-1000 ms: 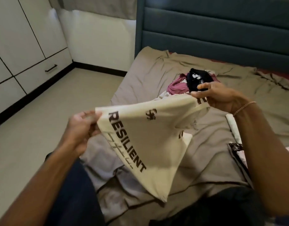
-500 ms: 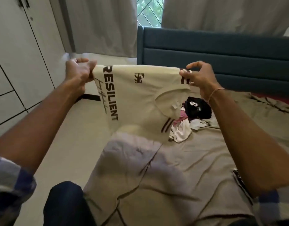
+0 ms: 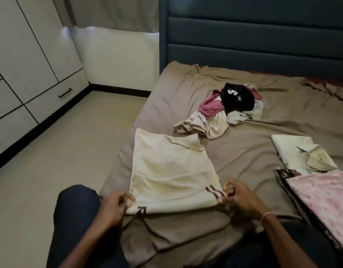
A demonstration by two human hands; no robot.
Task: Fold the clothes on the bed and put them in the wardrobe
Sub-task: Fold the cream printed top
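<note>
The cream T-shirt (image 3: 166, 171) lies flat on the bed (image 3: 234, 151), straight ahead of me and close to the bed's left edge. Its print faces down. Only a dark letter shows where the near left corner curls under. Its long axis runs away from me toward the headboard (image 3: 263, 35). The neck end is at my hands and the far end stops just short of the pile of unfolded clothes (image 3: 224, 111). At the far right corner a flap of the shirt is turned over on itself.

My left hand (image 3: 116, 206) pinches the near left corner, fingers curled round the cloth. My right hand (image 3: 242, 198) grips the near right corner, by the dark stripes of the sleeve, fingers curled on it too. Both hands sit at the same near edge with the shirt's width stretched between them, so neither is nearer. The whole length of the shirt lies beyond my hands.

Judging from this, the next fold has to work across that axis, bringing each side in toward the middle line. The left side runs along the bed's left edge, and the right side has bare sheet beside it.

A folded cream garment (image 3: 302, 155) and a pink patterned cloth (image 3: 321, 194) lie near the bed's right side, well apart from the shirt. The wardrobe (image 3: 21, 64) stands to my left across the floor (image 3: 70, 151).
</note>
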